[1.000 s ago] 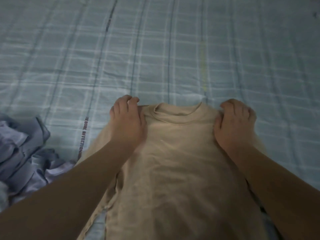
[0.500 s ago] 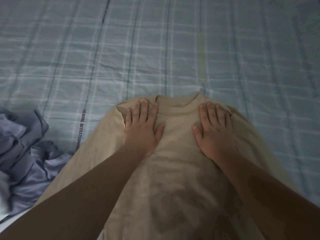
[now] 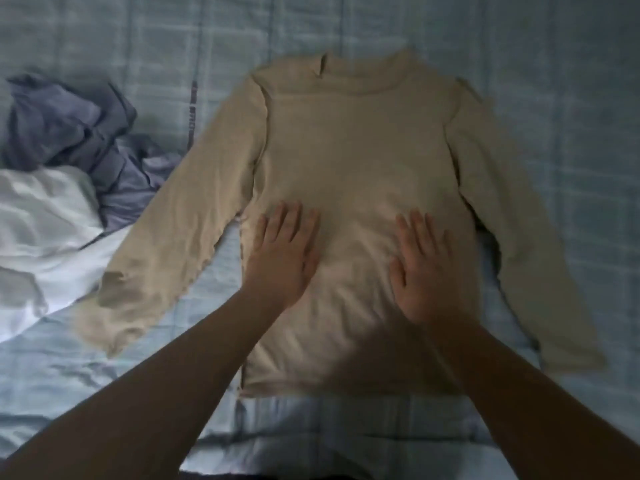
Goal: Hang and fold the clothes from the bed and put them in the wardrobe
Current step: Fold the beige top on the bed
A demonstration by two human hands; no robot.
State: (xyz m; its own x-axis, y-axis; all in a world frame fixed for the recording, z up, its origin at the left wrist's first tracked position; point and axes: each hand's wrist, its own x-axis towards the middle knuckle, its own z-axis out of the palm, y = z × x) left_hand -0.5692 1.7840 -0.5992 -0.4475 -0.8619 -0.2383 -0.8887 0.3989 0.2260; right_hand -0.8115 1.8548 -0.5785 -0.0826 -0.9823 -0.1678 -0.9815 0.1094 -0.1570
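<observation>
Item: beige long-sleeved top (image 3: 353,140). It is laid flat, front up, with the bed (image 3: 554,46) beneath it, collar at the far end and sleeves angled out to both sides. The left hand (image 3: 282,258) and right hand (image 3: 426,268) are pressed flat on the top's lower front, fingers straight and slightly spread, nothing pinched. The top is judged light, soft, limp and easily creased, not fragile. It is best taken at shoulder seam and hem, or at a cuff. Crumpled clothes (image 3: 69,126) are noted left of the top.
</observation>
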